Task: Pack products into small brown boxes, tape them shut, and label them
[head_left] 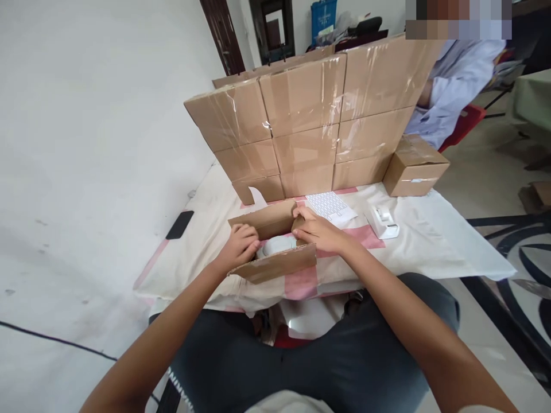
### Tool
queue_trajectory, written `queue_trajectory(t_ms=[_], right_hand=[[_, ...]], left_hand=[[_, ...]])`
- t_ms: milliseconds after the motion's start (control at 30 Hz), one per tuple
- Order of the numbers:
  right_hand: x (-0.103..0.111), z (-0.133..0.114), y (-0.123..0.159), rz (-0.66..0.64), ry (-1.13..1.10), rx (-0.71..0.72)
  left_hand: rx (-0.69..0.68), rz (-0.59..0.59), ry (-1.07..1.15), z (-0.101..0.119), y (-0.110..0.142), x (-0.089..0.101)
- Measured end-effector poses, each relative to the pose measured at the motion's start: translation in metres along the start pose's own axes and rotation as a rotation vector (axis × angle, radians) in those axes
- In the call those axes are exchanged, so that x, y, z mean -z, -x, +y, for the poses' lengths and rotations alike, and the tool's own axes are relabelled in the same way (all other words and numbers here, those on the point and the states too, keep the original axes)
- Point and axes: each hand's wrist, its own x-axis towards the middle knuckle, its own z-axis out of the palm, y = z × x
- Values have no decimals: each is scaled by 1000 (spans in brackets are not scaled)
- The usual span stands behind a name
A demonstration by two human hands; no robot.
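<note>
Cardboard is likely making the box (279, 267) light but creasable, best held at its ends: right hand (317, 230) is pinching a flap (297, 223), left hand (240, 246) is curling inward, grip unclear.

A scuffed white wall (107, 126) flanks the cloth-covered table (176, 264), a dark door (221, 34) behind, pale floor (469, 178) at right.

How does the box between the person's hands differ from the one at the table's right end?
The open box has raised flaps and white contents; the right box looks shut.
The left hand and right hand touch the open box, not the right box.
The open box is nearer the person; the right box stands by the stacked boxes.
Both are brown cardboard.
</note>
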Motion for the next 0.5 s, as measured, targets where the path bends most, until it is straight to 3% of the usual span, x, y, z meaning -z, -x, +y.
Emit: queue_trajectory(t_ms=[133,233,300,367,433,500], right_hand=[[-6,7,23,190,-247,-1],[4,6,47,131,-371,-41],[7,2,56,62,-305,-52],[2,-3,56,89,-201,-48],[-11,-5,50,202,-172,-62],[-25,-4,42,320,-189,-120]], left_hand=[[155,170,-183,5,-3,-2],[280,371,-58,1,3,-2],[259,398,96,-2,12,-1],[152,244,221,-2,24,1],[55,20,323,2,35,4],[34,-82,419,7,43,10]])
